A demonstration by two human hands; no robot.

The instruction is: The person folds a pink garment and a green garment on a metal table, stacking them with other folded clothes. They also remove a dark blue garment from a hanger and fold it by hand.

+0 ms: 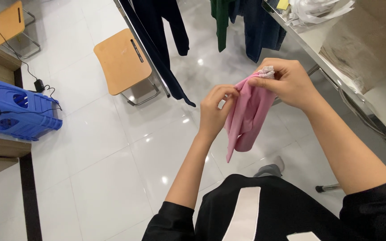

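The pink garment (246, 116) hung in mid-air, above the glossy white tiled floor (112, 151) and in front of the person's black top (264, 214). It drooped in soft folds, with a bit of pale lacy trim (268, 71) bunched at its upper end. The right hand (287, 82) had that upper end, fingers curled tight and pinching trim and cloth together. The left hand (215, 111) was just beside it, lower down, fingertips closed on the garment's left edge, thumb hidden behind the fabric. Both hands gripped the same piece, close together.

Beyond the hands, dark navy clothes (161, 40) and a green one (221, 22) hung from a rail by the table (336, 62), whose metal-edged top ran along the right, white bags (313, 11) heaped at its far end. A wooden-seated chair (121, 60) stood on the floor left of the hanging clothes, a second chair (10, 20) in the far left corner. At the left edge sat a blue plastic crate (14, 109) on a wooden shelf, a black cable (36, 82) trailing past it.
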